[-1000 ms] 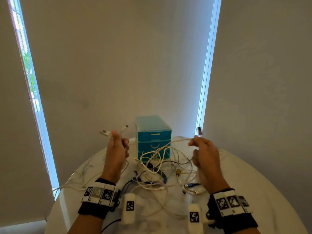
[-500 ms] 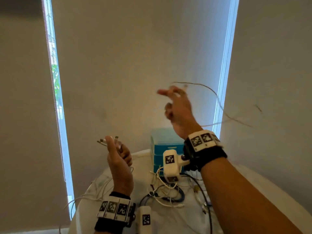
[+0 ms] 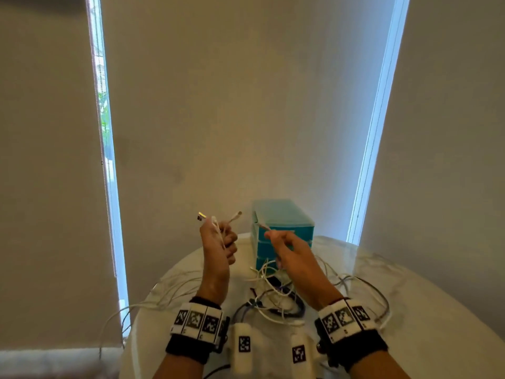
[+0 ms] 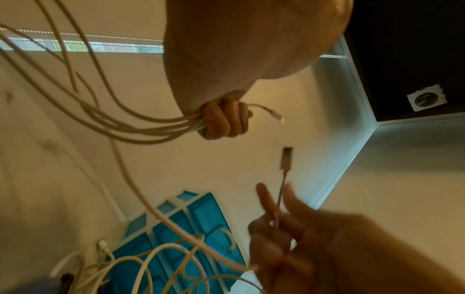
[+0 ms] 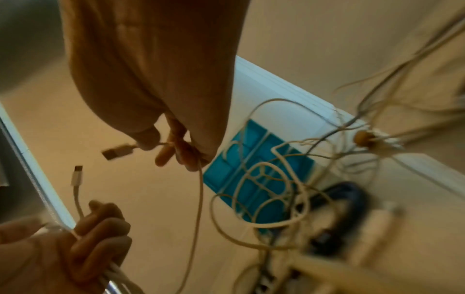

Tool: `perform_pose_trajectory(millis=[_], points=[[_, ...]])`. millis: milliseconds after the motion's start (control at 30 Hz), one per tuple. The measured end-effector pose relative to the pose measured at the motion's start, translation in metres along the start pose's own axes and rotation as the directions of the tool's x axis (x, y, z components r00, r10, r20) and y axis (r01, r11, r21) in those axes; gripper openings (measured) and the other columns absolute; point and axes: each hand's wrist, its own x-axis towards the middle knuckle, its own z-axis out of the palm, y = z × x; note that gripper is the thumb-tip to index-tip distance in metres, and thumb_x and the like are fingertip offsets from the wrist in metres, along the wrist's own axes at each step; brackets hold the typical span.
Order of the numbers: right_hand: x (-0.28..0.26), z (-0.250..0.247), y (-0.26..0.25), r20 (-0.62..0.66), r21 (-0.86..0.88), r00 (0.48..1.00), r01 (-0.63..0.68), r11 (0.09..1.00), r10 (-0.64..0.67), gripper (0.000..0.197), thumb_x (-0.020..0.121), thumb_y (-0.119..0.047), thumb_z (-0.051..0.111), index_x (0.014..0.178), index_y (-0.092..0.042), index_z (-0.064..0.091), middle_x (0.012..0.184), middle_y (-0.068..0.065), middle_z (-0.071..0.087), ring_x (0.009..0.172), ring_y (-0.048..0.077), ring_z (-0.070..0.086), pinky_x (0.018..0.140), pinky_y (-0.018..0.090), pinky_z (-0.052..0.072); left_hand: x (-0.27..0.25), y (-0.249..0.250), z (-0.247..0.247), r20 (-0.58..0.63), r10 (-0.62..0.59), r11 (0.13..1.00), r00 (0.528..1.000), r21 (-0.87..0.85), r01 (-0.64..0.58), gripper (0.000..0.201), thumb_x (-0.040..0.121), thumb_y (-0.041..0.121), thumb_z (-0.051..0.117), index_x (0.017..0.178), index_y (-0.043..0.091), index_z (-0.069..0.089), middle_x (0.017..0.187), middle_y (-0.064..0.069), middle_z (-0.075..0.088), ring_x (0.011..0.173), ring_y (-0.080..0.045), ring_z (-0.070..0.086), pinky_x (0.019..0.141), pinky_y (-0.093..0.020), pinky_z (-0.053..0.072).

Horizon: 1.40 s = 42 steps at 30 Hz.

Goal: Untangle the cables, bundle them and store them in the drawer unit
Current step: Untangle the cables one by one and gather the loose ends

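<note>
Cable in play: a thin pale cable (image 3: 263, 227) is pinched near its plug end between thumb and forefinger of the right hand (image 3: 289, 253), held up in front of the drawer unit; its length trails down into the heap below.
What just changed: half a second ago the right hand was flung high, whipping that cable through the air; now it has dropped back level with the left hand, plug end up. A second ago both hands were low over the pile.
What that means: I'd judge one cable has been drawn mostly free and is about to join the gathered ones; the bulk of the sorting is not yet done.
Gathered ends: the left hand (image 3: 218, 242) is clenched round several white cables (image 4: 141, 127), plugs poking above the fist, the lengths hanging off the table's left edge.
Remaining tangle: white, grey and dark blue cables (image 3: 276, 294) lie knotted on the table, just before the drawer unit.
Drawer unit: the teal drawer unit (image 3: 284, 231) stands at the back, drawers closed.
Table: round and white (image 3: 410, 310).
</note>
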Motion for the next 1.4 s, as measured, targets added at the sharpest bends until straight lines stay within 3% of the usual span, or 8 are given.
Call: perform_pose_trajectory(millis=[267,500,600,767,900,1033,1267,1400], points=[[-0.036,-0.017,0.048,-0.033,0.581,0.980,-0.141,0.801,0.196,0.026,0.111,-0.021,0.054,0.114,0.001,0.068,0.085,0.011,0.069,0.083,0.022,0.070,0.086,0.037,0.064,-0.010,-0.034,0.022,0.200,-0.230,0.912,0.952,0.387,0.139,0.049,0.115,0.041,0.035,0.102,0.014,0.074,0.071,0.008,0.038,0.051,-0.005,0.029,0.043,-0.018,0.024],[-0.051,-0.019,0.050,-0.139,0.403,0.975,-0.103,0.909,0.172,0.024,0.108,-0.024,0.062,0.115,-0.005,0.075,0.100,0.011,0.081,0.094,0.028,0.079,0.089,0.044,0.067,-0.039,-0.042,0.035,0.445,-0.231,0.795,0.865,0.599,-0.096,0.038,0.117,0.036,0.037,0.132,0.025,0.070,0.098,0.013,0.077,0.074,0.010,0.069,0.061,-0.006,0.049],[-0.053,-0.020,0.045,-0.182,0.340,0.973,-0.072,0.938,0.141,0.022,0.104,-0.027,0.069,0.112,-0.007,0.074,0.096,0.012,0.082,0.095,0.032,0.079,0.080,0.038,0.067,-0.040,-0.050,0.038,0.479,-0.157,0.797,0.864,0.578,-0.176,0.033,0.115,0.034,0.044,0.131,0.021,0.069,0.116,0.003,0.078,0.103,-0.004,0.075,0.077,-0.014,0.057],[-0.049,-0.026,0.043,-0.265,0.315,0.954,-0.054,0.948,0.143,0.021,0.095,-0.018,0.081,0.112,-0.012,0.070,0.105,0.006,0.081,0.094,0.019,0.080,0.077,0.033,0.066,-0.038,-0.052,0.038,0.474,-0.149,0.717,0.868,0.656,-0.235,0.036,0.115,0.041,0.036,0.119,0.020,0.065,0.115,0.000,0.070,0.096,0.000,0.069,0.072,-0.010,0.050],[-0.038,-0.024,0.027,-0.131,0.282,0.980,-0.105,0.954,0.147,0.015,0.108,-0.024,0.062,0.110,-0.039,0.063,0.104,-0.015,0.070,0.094,0.001,0.069,0.075,0.014,0.053,-0.039,-0.056,0.037,0.522,-0.173,0.661,0.835,0.690,-0.294,0.030,0.115,0.043,0.035,0.128,0.034,0.060,0.124,0.008,0.065,0.114,-0.005,0.064,0.094,-0.023,0.051],[-0.052,-0.019,0.032,-0.068,0.184,0.990,-0.110,0.977,0.124,0.031,0.110,-0.057,0.041,0.125,-0.045,0.065,0.112,-0.024,0.072,0.105,-0.009,0.068,0.097,0.023,0.057,-0.040,-0.064,0.035,0.598,-0.291,0.677,0.747,0.681,-0.281,0.038,0.116,0.042,0.036,0.149,0.034,0.053,0.138,0.008,0.066,0.125,-0.005,0.065,0.111,-0.033,0.054],[-0.051,-0.019,0.032,-0.069,0.256,0.985,-0.135,0.957,0.158,0.046,0.114,-0.051,0.035,0.120,-0.039,0.079,0.128,-0.011,0.076,0.120,0.010,0.070,0.105,0.039,0.058,-0.039,-0.057,0.031,0.610,-0.415,0.697,0.675,0.690,-0.194,0.042,0.115,0.045,0.036,0.143,0.025,0.061,0.130,0.009,0.072,0.116,-0.003,0.071,0.106,-0.029,0.056],[-0.050,-0.024,0.032,-0.001,0.429,0.985,-0.153,0.890,0.170,0.055,0.116,-0.046,0.031,0.114,-0.026,0.082,0.128,0.005,0.078,0.105,0.026,0.071,0.085,0.042,0.057,-0.038,-0.052,0.032,0.582,-0.491,0.669,0.648,0.729,-0.148,0.046,0.115,0.044,0.034,0.102,0.010,0.062,0.072,0.008,0.053,0.063,-0.004,0.047,0.067,-0.024,0.046]])
